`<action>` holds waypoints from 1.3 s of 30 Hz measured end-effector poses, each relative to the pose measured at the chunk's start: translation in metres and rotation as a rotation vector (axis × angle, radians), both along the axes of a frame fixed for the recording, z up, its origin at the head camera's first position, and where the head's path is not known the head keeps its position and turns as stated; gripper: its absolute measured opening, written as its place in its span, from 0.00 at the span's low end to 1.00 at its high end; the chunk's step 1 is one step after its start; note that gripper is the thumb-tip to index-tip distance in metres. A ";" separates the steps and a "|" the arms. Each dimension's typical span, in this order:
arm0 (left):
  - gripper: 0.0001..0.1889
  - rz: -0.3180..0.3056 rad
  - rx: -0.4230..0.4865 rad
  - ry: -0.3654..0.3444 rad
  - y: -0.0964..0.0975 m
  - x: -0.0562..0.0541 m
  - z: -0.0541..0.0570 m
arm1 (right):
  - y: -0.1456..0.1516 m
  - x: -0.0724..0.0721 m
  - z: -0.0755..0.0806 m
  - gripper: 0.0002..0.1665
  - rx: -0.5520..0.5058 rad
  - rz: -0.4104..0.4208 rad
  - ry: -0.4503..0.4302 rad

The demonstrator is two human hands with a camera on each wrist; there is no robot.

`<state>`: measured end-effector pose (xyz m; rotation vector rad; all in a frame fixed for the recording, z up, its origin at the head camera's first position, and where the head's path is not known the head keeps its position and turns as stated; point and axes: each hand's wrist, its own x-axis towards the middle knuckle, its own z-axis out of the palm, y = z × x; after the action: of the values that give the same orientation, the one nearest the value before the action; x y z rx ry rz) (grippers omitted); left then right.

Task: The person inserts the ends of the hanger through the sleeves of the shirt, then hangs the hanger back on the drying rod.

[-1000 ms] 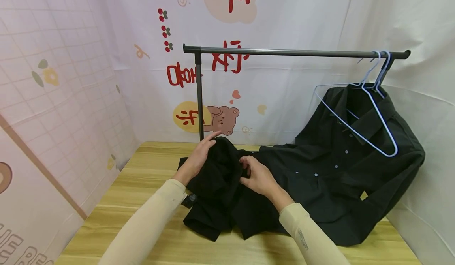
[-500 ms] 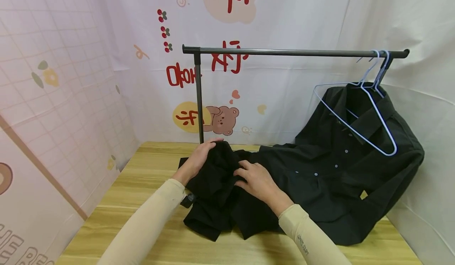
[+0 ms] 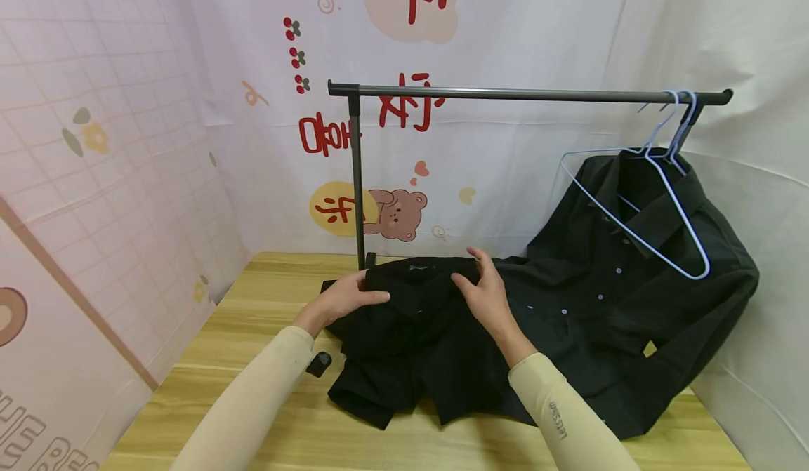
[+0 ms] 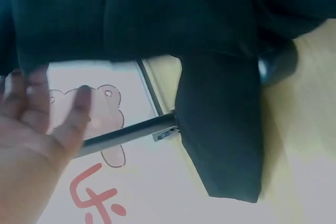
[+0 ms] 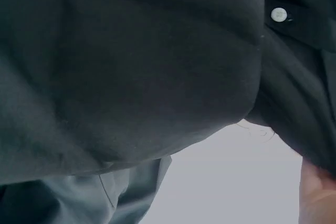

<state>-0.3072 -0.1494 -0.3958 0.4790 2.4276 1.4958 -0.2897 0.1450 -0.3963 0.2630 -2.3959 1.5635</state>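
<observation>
A printed white backdrop (image 3: 537, 29) with red characters and a bear closes the far side. Before it lies a wood-grained worktop (image 3: 240, 359), and above this runs the grey bar of a clothes rack (image 3: 505, 93). On the right, a black shirt (image 3: 607, 345) hangs below the right end of the bar, its lower part lying on the worktop. To its left, near the middle, a black garment (image 3: 442, 345) lies crumpled with its far edge raised; where the two black cloths meet, the border is hard to tell. A pale blue hanger (image 3: 682, 213) hangs bare in front of the shirt. The left hand (image 3: 344, 295) touches the left end of the garment's far edge, thumb straight and well apart from the fingers, unclenched. The right hand (image 3: 489, 299) is at the right end of this edge, thumb and index finger extended and parted; its other fingers are hidden. A small dark object (image 3: 319, 364) sits just left of the garment. White buttons (image 3: 600, 296) dot the shirt front.
</observation>
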 end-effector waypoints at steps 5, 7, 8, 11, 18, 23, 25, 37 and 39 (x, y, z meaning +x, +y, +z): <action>0.07 0.084 -0.114 0.072 0.001 0.003 -0.011 | 0.008 -0.005 -0.004 0.15 0.024 -0.082 -0.112; 0.08 0.162 -0.092 0.083 0.003 0.004 -0.012 | 0.010 -0.005 -0.006 0.18 0.056 -0.120 -0.145; 0.09 0.196 -0.068 0.082 0.004 0.005 -0.011 | 0.010 -0.006 -0.007 0.20 0.070 -0.134 -0.160; 0.12 0.262 0.012 0.067 0.011 0.008 -0.007 | 0.012 -0.006 -0.008 0.25 0.072 -0.133 -0.170; 0.11 0.137 -0.047 0.037 0.014 0.012 -0.001 | 0.018 -0.005 0.002 0.30 -0.003 -0.095 -0.063; 0.05 0.098 -0.133 0.086 0.005 0.011 -0.004 | 0.032 -0.010 0.015 0.26 -0.033 -0.014 0.012; 0.06 0.169 -0.048 0.123 0.004 0.008 0.001 | 0.036 -0.012 0.024 0.25 -0.044 0.026 0.032; 0.13 0.321 0.432 0.402 -0.003 0.005 0.117 | 0.032 -0.001 0.104 0.15 -0.269 0.119 0.203; 0.14 0.301 0.432 0.392 -0.007 0.009 0.131 | 0.030 0.001 0.113 0.13 -0.315 0.133 0.226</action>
<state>-0.2987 -0.1561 -0.2648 0.5502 2.5411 2.2666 -0.2887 0.1750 -0.2838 0.5111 -1.9652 1.8312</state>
